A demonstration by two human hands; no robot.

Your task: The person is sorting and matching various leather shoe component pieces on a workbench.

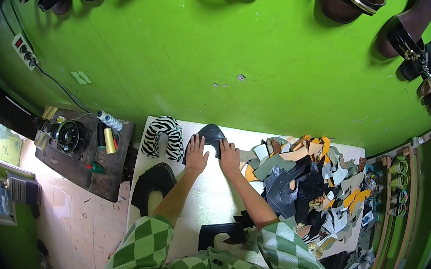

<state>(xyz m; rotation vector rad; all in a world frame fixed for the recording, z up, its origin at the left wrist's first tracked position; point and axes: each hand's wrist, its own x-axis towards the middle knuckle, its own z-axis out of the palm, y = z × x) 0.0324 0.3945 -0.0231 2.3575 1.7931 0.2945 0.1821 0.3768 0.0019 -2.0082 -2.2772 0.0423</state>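
Left hand point(196, 157) and right hand point(230, 158) rest open, gripping nothing, on the black arch point(211, 132) near the surface point(203, 197)'s far edge; smoothing looks underway, unfinished (the zebra arch point(152, 139) looks already covered).

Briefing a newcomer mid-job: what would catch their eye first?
The bright green painted wall dominates the upper view. A multicoloured heap of scraps covers the right of the white tabletop, with a zebra-striped, horseshoe-shaped piece at its far left. Between them, the left hand and right hand rest on a black arch-shaped piece.
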